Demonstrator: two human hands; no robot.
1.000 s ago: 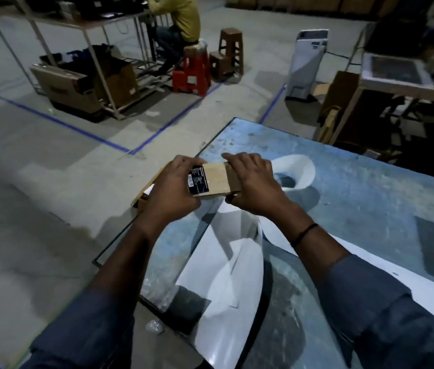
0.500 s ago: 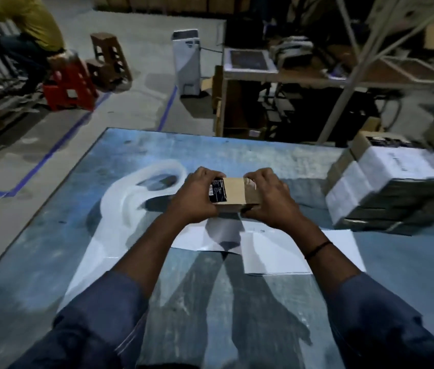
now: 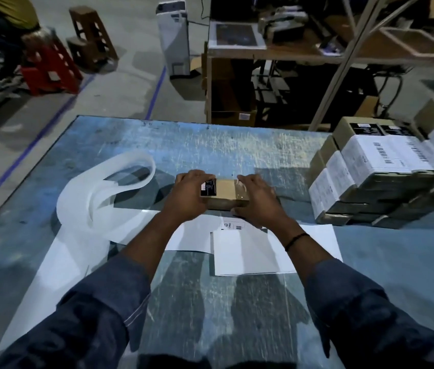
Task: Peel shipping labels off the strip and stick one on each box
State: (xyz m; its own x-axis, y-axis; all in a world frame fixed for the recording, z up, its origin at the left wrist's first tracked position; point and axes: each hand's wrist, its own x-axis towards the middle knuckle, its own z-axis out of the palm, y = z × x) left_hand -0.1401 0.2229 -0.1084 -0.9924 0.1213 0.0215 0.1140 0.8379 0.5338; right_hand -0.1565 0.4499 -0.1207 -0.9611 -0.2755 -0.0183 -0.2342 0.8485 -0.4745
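A small brown cardboard box point(image 3: 226, 191) with a black printed patch on its top sits low over the blue table point(image 3: 237, 145), at the table's middle. My left hand point(image 3: 188, 195) grips its left end and my right hand point(image 3: 257, 199) grips its right end. Just in front of the box lies the white label strip point(image 3: 240, 251); one printed label point(image 3: 233, 225) shows at its top edge. The strip's empty backing point(image 3: 90, 198) curls up in a loop to the left.
A stack of boxes with white labels point(image 3: 375, 177) stands at the table's right side. Beyond the far edge are a wooden shelf unit point(image 3: 237, 75), a white upright appliance point(image 3: 173, 35), stools and a seated person at the far left.
The view has swung from the table's left corner to its middle. Both hands carried the box along and lowered it toward the table above the label strip.
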